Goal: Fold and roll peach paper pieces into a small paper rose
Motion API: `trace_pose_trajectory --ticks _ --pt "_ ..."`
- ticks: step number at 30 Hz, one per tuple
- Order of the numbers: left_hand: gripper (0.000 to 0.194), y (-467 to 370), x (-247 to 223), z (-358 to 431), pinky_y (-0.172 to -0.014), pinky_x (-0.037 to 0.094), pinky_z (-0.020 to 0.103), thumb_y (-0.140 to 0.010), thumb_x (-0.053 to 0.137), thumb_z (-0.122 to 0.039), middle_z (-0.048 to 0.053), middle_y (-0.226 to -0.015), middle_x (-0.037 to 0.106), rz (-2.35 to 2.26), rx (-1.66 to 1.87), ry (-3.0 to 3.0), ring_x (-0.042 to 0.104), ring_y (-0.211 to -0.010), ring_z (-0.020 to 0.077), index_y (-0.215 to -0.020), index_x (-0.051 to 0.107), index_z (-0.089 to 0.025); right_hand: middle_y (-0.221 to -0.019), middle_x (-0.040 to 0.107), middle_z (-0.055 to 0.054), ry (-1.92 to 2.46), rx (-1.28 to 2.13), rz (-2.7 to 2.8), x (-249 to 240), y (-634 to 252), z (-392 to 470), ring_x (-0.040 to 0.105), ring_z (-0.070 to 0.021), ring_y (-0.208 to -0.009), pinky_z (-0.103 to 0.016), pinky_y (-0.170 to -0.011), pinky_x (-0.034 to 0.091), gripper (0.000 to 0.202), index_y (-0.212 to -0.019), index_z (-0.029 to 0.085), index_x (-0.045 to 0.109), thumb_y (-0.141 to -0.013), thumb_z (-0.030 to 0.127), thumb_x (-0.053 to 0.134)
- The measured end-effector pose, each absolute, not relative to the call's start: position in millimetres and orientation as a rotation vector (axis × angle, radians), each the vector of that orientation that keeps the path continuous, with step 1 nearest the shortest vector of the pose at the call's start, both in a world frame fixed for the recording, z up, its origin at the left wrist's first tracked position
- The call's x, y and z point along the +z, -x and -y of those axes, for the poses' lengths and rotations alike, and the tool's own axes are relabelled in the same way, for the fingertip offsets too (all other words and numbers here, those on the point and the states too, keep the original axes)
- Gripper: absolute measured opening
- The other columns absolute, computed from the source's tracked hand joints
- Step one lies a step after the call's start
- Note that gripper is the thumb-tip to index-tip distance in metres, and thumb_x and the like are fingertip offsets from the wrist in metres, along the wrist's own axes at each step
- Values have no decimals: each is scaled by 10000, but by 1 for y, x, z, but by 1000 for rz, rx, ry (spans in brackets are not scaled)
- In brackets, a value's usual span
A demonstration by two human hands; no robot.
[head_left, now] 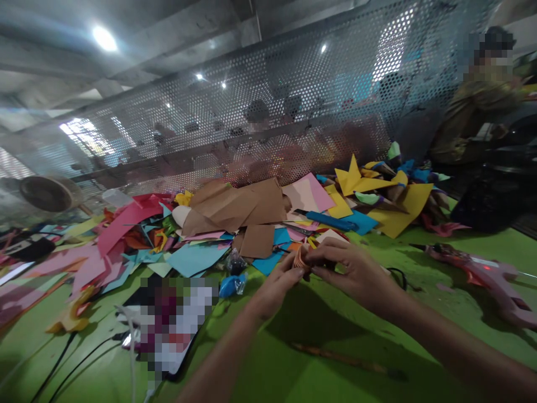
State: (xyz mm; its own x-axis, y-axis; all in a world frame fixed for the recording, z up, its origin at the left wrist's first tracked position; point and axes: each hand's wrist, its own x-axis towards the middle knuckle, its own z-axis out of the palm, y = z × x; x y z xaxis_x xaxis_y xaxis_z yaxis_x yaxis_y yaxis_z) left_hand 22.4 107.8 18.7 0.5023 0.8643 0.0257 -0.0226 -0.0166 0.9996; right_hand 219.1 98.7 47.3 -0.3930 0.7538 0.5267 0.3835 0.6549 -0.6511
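Over the green table [268, 364], both my hands meet around a small orange-and-white striped piece [299, 258], which looks like coiled paper. My left hand [277, 285] pinches it from the left, fingertips closed. From the other side, my right hand [350, 271] grips it with thumb and fingers bent together. Fingers cover much of the piece, so its full shape is hidden. Below the hands lies a thin brown stick or brush [348, 358]. A pink glue gun [478, 274] with a red light rests to the right of my right hand.
Behind the hands are brown paper [239, 207], a blue cutter knife [329, 220] and yellow paper [403, 210]. Coloured sheets heap up at left. A phone [180, 330], cables and a yellow glue gun [73, 313] lie front left. A perforated metal screen [251, 123] stands behind; a person sits far right.
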Motion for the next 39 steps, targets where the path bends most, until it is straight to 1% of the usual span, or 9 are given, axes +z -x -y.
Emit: trace_pose_trajectory --ticks 5,15,20,23,26,29,32,36,39 --pt "403 -22 20 -110 -721 346 268 -845 548 -379 36 -880 553 -733 798 -1416 472 -800 168 -1186 620 -177 -873 674 -44 866 535 2018 39 -222 -106 633 -196 -848 -320 -762 487 169 -860 225 683 -857 102 566" --pt "511 -23 26 -108 -656 323 269 -819 556 -436 44 -835 572 -751 799 -1331 452 -727 161 -1249 587 -162 -845 677 -37 902 551 2010 43 -224 -106 614 -191 -814 -310 -732 463 195 -861 221 686 -853 92 539" --pt "412 -20 20 -110 -671 331 277 -872 516 -482 54 -859 579 -724 818 -1325 444 -731 157 -1093 635 -156 -814 650 -30 905 556 2001 42 -224 -107 586 -180 -773 -301 -697 445 177 -828 212 657 -853 94 527" --pt "411 -18 18 -110 -673 332 275 -868 524 -504 57 -859 595 -733 833 -1284 448 -725 155 -1056 634 -155 -798 634 -33 895 540 2002 43 -223 -107 573 -182 -760 -306 -696 444 172 -788 212 628 -859 109 510" --pt "445 -19 18 -110 -670 335 276 -848 549 -508 60 -841 605 -781 838 -1248 456 -712 155 -1081 635 -139 -767 617 -27 879 505 2010 45 -222 -107 562 -178 -733 -298 -676 438 194 -755 214 618 -844 100 489" --pt "553 -19 17 -110 -667 338 275 -852 544 -560 64 -833 617 -824 821 -1260 460 -701 152 -1179 608 -119 -746 602 -23 892 475 2020 45 -222 -107 549 -170 -707 -287 -654 427 194 -756 208 627 -832 97 488" --pt "608 -19 18 -110 -696 363 273 -858 542 -575 62 -851 631 -881 796 -1306 493 -737 158 -1259 569 -119 -754 602 -30 918 461 2024 43 -223 -107 542 -173 -711 -291 -648 422 180 -750 202 621 -839 113 493" --pt "480 -15 26 -111 -827 429 295 -913 481 -542 61 -1013 662 -968 759 -1565 557 -904 190 -1202 613 -182 -812 644 -37 983 504 1945 40 -226 -107 582 -190 -774 -302 -684 443 135 -803 206 637 -824 133 524" --pt "459 -8 30 -115 -905 444 354 -932 439 -562 53 -1064 674 -1197 723 -1849 578 -983 229 -1188 614 -223 -829 646 -37 1060 516 1881 40 -228 -107 597 -200 -809 -312 -717 451 124 -803 207 641 -811 149 532"
